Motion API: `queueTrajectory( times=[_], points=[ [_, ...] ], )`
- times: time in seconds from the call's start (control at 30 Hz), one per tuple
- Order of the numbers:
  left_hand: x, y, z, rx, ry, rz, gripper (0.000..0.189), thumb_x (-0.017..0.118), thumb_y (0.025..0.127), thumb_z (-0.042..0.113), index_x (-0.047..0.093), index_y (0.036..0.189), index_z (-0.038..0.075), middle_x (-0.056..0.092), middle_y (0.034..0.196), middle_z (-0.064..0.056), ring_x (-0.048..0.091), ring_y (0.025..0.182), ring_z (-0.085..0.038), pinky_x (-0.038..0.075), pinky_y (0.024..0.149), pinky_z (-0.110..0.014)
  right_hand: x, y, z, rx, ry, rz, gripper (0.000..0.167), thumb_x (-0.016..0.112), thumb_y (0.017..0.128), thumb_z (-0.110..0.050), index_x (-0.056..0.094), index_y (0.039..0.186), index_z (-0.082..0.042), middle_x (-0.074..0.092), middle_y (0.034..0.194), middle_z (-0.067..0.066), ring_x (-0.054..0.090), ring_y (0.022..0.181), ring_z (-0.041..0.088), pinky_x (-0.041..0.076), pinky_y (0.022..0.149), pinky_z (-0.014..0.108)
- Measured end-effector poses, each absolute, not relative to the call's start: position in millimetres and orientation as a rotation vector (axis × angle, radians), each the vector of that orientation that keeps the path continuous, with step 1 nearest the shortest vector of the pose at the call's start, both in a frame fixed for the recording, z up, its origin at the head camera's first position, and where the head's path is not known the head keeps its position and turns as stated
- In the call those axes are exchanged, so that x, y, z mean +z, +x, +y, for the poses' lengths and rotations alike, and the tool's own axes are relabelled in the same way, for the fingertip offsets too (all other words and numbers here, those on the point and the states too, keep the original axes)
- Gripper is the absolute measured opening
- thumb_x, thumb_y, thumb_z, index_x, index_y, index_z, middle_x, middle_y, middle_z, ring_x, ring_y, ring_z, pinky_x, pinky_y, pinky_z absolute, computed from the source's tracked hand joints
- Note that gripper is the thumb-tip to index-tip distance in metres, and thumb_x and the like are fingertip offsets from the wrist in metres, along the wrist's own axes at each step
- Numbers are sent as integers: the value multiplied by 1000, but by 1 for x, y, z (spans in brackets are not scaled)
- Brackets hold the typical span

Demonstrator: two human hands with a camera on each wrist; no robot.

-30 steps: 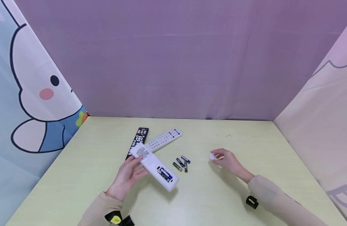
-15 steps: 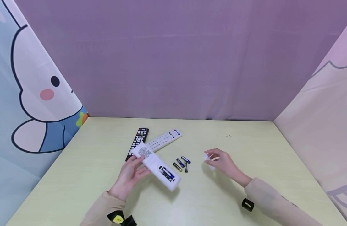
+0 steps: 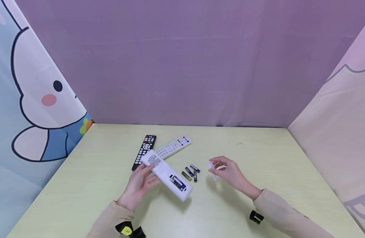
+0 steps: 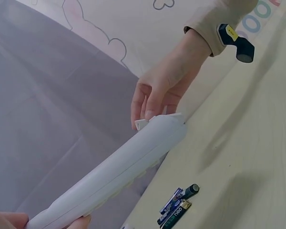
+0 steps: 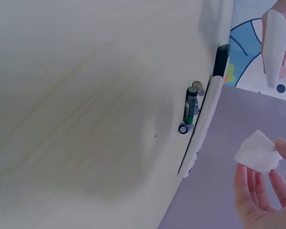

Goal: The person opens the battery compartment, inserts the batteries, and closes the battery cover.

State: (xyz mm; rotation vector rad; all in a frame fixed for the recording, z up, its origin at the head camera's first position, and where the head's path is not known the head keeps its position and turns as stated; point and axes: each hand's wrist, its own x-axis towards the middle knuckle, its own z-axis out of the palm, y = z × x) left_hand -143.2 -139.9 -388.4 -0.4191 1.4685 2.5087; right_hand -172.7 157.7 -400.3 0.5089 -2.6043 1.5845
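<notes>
My left hand [image 3: 136, 190] grips a white remote control [image 3: 163, 170] by one end, above the table. Its back faces up, and batteries [image 3: 178, 182] lie in the uncovered compartment near the far end. To the right, my right hand [image 3: 230, 172] pinches a small white battery cover [image 5: 257, 151] between thumb and fingers, apart from the remote in the head view. Several loose batteries [image 3: 189, 172] lie on the table between the hands. In the left wrist view, the remote's edge hides part of the cover.
A black remote [image 3: 144, 152] and another white remote [image 3: 173, 147] lie on the pale table [image 3: 260, 148], behind the held remote. A purple cloth [image 3: 185, 66] hangs at the back. Printed cloths [image 3: 33, 99] flank both sides.
My right hand has moved left with the battery cover, towards the remote. My left hand has shifted slightly right with the remote. The loose batteries and other remotes have stayed put.
</notes>
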Motion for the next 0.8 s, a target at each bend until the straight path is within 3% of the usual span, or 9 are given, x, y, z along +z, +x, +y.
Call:
queueTrajectory(
  times=[0.8],
  points=[
    [-384,-142,-127,2547,-400,1430,47,47,89,6,28,132,0,59,96,-7,62,84,-24,51,82,-39,-382,-150,118,1773,538,-2432,29,71,73,-8,59,99,-3,60,87,9,58,78,12,55,68,26]
  ],
)
